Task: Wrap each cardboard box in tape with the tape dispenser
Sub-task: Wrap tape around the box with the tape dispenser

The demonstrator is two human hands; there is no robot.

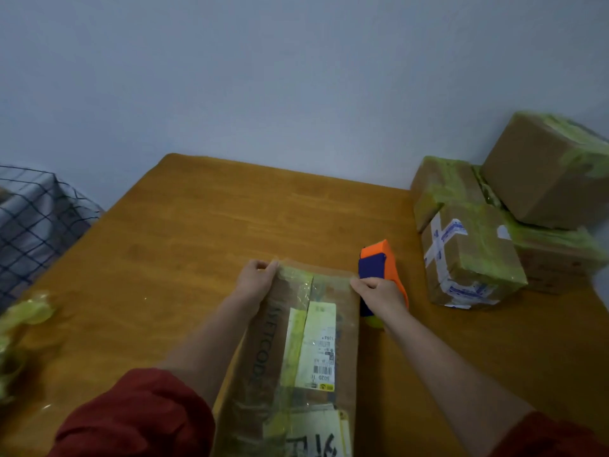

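- long cardboard box (306, 341) lying flat on a wooden table (197, 225), running from the near edge away toward the wall, covered in glossy clear and greenish tape.
- white shipping label (318, 344) with a barcode on the top face, dark lettering down the left side of the top.
- left hand (255, 278) at the far left corner of the cardboard box, fingers curled over the edge, gripping it.
- right hand (379, 291) at the far right corner, fingertips closed in a pinch on the box edge there.
- tape dispenser (379, 262), orange with a dark blue part, on the table just beside the right side of the box, partly hidden behind the right hand; hard to tell whether touching that hand or not.
- yellow-green roll of tape (374, 322) peeking out below the right wrist.
- red sleeves (138, 417) pushed up on both forearms.
- stack of boxes (474, 255) at the far right of the table, well apart from the hands, each banded with greenish tape; nearest one crossed with white and blue printed tape, one tilted box on top.
- crumpled wad of greenish tape (26, 315) at the left edge of the table, blurred.
- checked cloth (36, 206), dark grid on grey, beyond the left side of the table.
- plain pale wall (296, 77) behind everything.
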